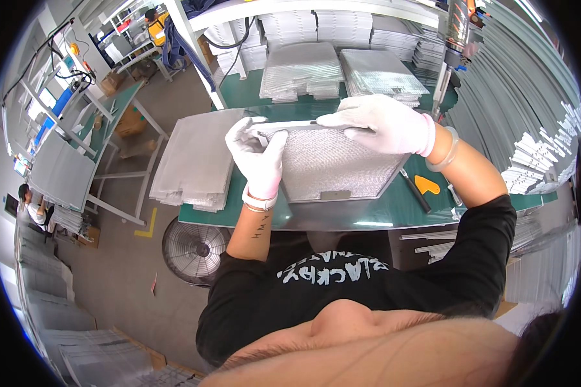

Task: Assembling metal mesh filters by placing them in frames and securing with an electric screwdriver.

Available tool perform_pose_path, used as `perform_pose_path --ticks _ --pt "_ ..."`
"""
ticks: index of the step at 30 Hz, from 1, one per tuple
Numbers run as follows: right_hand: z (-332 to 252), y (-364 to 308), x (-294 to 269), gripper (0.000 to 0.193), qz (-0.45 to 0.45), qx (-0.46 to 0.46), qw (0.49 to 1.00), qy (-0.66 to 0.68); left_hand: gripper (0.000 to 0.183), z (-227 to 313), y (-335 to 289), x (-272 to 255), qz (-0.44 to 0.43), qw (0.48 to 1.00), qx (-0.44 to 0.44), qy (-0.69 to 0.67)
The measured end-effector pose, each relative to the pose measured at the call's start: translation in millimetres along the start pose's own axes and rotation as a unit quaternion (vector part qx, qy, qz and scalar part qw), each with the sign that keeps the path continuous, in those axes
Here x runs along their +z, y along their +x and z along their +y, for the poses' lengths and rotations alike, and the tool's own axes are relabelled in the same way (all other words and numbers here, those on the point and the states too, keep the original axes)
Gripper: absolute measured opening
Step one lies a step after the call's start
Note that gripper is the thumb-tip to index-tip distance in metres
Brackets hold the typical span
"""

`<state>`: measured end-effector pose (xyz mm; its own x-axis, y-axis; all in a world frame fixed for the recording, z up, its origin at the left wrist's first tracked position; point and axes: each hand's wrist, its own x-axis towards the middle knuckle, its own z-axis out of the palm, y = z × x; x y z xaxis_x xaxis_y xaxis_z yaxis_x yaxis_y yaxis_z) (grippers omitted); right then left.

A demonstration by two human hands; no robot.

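Observation:
A framed metal mesh filter panel (342,164) stands tilted over the green worktable (297,218), its far edge raised toward me. My left hand (258,151), in a white glove, is closed on the panel's far left corner, with the thumb on the mesh side. Gloved in white too, my right hand (384,124) grips the far frame bar near its right part, fingers along the top edge. A small dark slot shows in the near frame bar. The panel hides the table beneath it.
Left of the panel lies a stack of mesh sheets (197,155). Two more mesh stacks (301,69) (382,72) sit behind. A dark-handled tool (416,192) and a yellow scraper (427,186) lie right. Long metal strips (516,84) fill the far right; a floor fan (197,250) stands below left.

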<state>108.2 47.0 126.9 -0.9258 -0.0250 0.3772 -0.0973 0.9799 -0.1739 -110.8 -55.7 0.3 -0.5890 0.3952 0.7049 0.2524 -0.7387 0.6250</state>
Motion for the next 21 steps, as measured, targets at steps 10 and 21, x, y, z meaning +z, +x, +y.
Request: perform_pose_path --ticks 10,21 --pt "3 0 3 0.055 0.006 0.033 0.999 0.012 0.051 -24 -1 7 0.052 0.997 0.060 0.004" --pt "0 3 3 0.051 0.012 0.041 0.999 -0.020 0.039 -26 -1 3 0.053 0.999 -0.003 -0.004"
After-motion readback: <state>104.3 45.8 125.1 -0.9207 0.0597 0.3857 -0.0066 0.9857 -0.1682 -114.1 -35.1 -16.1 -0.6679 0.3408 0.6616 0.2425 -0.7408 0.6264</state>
